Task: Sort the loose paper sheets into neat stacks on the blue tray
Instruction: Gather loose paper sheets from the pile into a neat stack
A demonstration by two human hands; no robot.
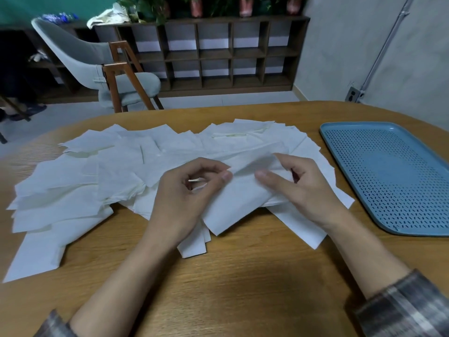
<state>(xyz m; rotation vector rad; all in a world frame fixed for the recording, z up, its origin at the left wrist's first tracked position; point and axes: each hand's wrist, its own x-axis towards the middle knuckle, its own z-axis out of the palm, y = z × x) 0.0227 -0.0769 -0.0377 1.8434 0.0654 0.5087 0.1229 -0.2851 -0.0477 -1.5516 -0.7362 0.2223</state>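
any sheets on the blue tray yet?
No. The blue tray holds no paper; the paper sheets all lie spread on the table to its left.

The paper sheets [73, 190] overlap so thickly that the lower ones are mostly covered, and their number cannot be told. The left hand [184, 190] curls over a white sliver of paper, the rest of it hidden inside the fingers. The raised sheet [252, 159] pinched by the right hand [303, 188] is blurred, its edges merging with the sheets behind. The blue tray [388, 178] runs off the right edge. The desk [243, 276] runs off the left, right and bottom. Both hands' sleeves [408, 310] are cut by the bottom edge. The potted plants [196, 6] are cropped at the top.
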